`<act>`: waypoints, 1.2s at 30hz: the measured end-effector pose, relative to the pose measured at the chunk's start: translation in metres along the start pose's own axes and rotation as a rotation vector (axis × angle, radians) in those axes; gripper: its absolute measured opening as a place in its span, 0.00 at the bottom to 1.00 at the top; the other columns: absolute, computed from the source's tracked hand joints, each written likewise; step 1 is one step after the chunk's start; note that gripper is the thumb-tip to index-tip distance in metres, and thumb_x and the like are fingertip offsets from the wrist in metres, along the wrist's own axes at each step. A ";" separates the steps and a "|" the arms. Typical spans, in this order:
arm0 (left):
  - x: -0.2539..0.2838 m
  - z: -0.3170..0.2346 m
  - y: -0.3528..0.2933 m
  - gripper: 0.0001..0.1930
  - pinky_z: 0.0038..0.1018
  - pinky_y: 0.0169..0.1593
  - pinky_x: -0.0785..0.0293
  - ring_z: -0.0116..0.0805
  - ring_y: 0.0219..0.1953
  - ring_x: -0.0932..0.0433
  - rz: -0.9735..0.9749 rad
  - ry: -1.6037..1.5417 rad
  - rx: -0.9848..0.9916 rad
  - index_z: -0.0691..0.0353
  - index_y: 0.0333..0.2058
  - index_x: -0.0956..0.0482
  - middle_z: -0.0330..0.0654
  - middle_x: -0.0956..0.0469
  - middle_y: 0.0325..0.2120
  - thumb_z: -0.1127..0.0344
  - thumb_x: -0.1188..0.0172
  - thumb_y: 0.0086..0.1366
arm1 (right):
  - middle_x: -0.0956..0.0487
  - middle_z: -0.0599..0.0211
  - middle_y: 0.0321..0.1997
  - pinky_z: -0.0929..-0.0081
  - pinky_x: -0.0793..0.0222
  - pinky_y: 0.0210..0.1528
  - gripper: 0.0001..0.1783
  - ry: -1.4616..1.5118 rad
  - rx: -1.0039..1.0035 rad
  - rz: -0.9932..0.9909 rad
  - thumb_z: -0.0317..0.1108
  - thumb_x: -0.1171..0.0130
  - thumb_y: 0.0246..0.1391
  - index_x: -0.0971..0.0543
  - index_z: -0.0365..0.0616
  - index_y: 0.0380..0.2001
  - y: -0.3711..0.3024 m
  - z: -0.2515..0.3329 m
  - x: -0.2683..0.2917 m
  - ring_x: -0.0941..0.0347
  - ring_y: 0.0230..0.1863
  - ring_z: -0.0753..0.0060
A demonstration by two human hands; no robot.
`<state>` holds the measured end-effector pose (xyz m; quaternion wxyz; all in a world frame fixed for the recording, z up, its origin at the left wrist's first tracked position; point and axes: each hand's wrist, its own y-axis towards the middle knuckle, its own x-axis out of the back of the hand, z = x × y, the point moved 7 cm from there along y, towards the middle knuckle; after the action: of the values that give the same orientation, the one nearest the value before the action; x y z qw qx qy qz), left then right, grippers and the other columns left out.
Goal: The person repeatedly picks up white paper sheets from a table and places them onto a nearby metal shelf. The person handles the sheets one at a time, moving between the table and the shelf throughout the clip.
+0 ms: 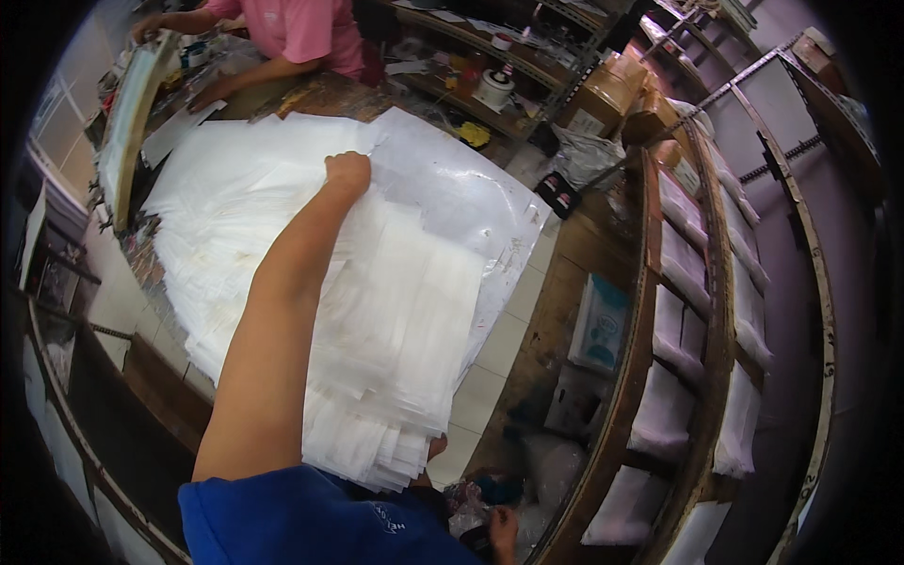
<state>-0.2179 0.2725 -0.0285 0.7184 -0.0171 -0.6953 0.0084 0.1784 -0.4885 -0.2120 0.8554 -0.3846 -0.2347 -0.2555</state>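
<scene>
My left hand (pixel 348 174) reaches far across a wide, fanned-out pile of thin white sheets (pixel 395 301). Its fingers are closed at the far edge of the pile, where it meets a larger pale glossy sheet (pixel 461 198). Many sheets overlap in layers, and their near ends spread down close to my blue shirt. Only a bit of my right hand (pixel 437 446) shows at the near right edge of the pile; its fingers are mostly hidden. Whether the sheets are plastic or fabric, I cannot make out.
Across the table a person in a pink shirt (pixel 297 33) handles a wooden-edged frame (pixel 137 122). To my right stands a wooden rack (pixel 650 273) with stacks of white sheets. Behind are metal shelves (pixel 461 28) and cardboard boxes (pixel 603 94). Plastic packs (pixel 600 325) lie beside the rack.
</scene>
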 end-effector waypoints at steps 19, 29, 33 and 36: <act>0.122 -0.151 -0.341 0.05 0.37 0.29 0.32 0.40 0.21 0.24 -0.321 -0.464 -1.057 0.58 0.21 0.28 0.42 0.26 0.18 0.68 0.44 0.54 | 0.25 0.62 0.37 0.81 0.31 0.31 0.29 0.522 0.783 0.075 0.31 0.49 0.60 0.42 0.41 0.64 -0.057 0.401 -0.005 0.28 0.32 0.78; 0.139 -0.168 -0.559 0.09 0.34 0.40 0.29 0.38 0.35 0.23 0.225 -1.045 -1.440 0.63 0.38 0.23 0.46 0.24 0.31 0.65 0.44 0.62 | 0.28 0.75 0.25 0.86 0.38 0.27 0.10 0.774 0.645 -0.088 0.30 0.49 0.61 0.24 0.39 0.43 -0.099 0.370 0.069 0.34 0.24 0.86; 0.021 -0.222 -0.621 0.16 0.38 0.53 0.31 0.42 0.47 0.25 1.657 -1.395 -0.950 0.63 0.49 0.28 0.47 0.25 0.46 0.61 0.49 0.66 | 0.28 0.75 0.30 0.87 0.39 0.27 0.08 1.062 0.655 -0.166 0.26 0.50 0.59 0.27 0.41 0.42 -0.159 0.334 0.102 0.36 0.24 0.86; 0.034 -0.251 -0.599 0.23 0.41 0.60 0.35 0.44 0.51 0.27 1.965 -2.101 -0.068 0.62 0.56 0.32 0.43 0.30 0.54 0.56 0.51 0.66 | 0.30 0.76 0.34 0.89 0.41 0.29 0.05 1.095 0.766 -0.254 0.25 0.50 0.58 0.30 0.44 0.38 -0.193 0.269 0.120 0.37 0.27 0.87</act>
<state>0.0270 -0.3282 0.0191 -0.4149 -0.4838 -0.6000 0.4834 0.0950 -0.4208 0.1234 0.8900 0.1610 0.1149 -0.4107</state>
